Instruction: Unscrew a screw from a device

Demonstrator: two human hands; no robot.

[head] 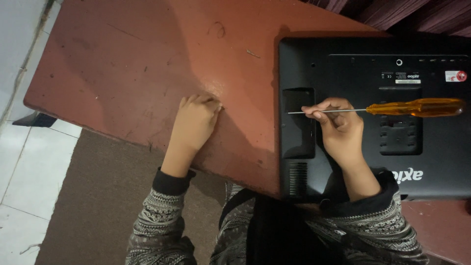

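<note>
The screwdriver (pixel 392 108) with its orange handle is lying pinched by its thin metal shaft in the right hand (pixel 338 128) above the upturned black laptop (pixel 436 162), while the left hand (pixel 196 122) is resting curled, holding nothing visible, on the reddish desk (pixel 122 59).

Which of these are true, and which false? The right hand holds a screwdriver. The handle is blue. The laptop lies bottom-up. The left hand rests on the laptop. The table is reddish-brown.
1. The right hand holds a screwdriver with an orange see-through handle: true; its grip is on the thin metal shaft.
2. The handle is blue: false, it is orange.
3. The black plastic laptop lies bottom-up: true, its vents and underside panels show.
4. The left hand rests on the laptop: false, it rests on the table, apart from the laptop.
5. The worn wooden table is reddish-brown: true.
</note>
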